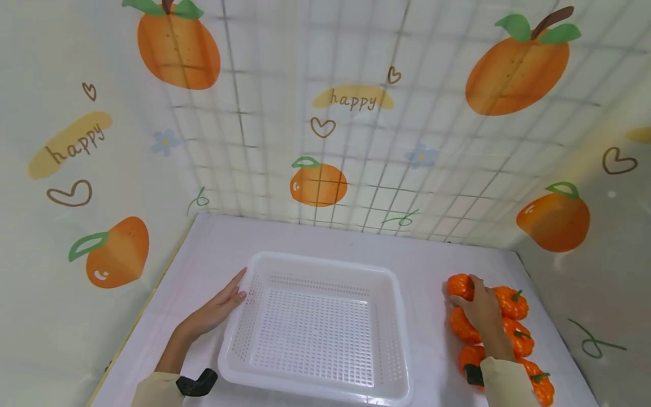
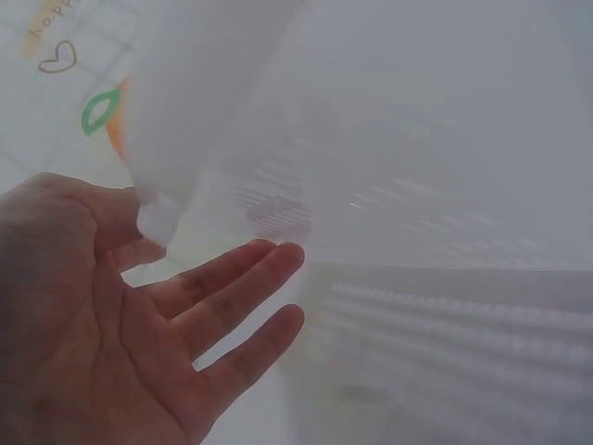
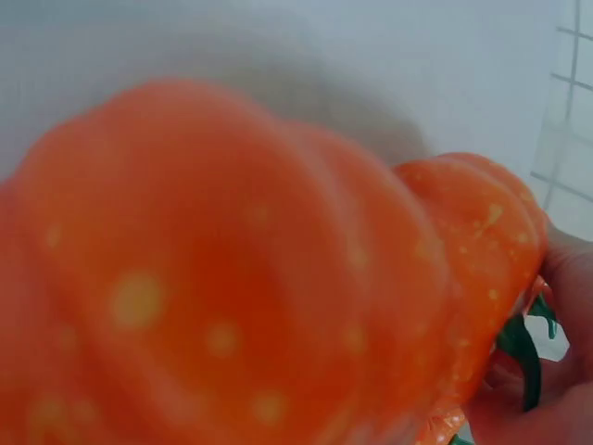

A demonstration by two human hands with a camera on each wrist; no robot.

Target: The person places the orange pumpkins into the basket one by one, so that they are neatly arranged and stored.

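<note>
A white perforated plastic basket (image 1: 315,333) stands on the table with nothing in it. My left hand (image 1: 216,311) touches the basket's left rim near the far corner; in the left wrist view its fingers (image 2: 250,287) are extended along the white side. On the right, my right hand (image 1: 484,311) grips the farthest toy pumpkin (image 1: 459,286) of the left row, orange with a green stem. In the right wrist view, that pumpkin (image 3: 482,241) lies against the hand (image 3: 556,380), while a nearer pumpkin (image 3: 204,278) fills much of the frame.
More orange pumpkins stand in two rows, including one at the far right (image 1: 511,303) and one in the near left (image 1: 470,357). A white tabletop (image 1: 351,240) lies under everything. Fruit-printed curtains (image 1: 356,147) enclose the back and sides, with a wire grid behind.
</note>
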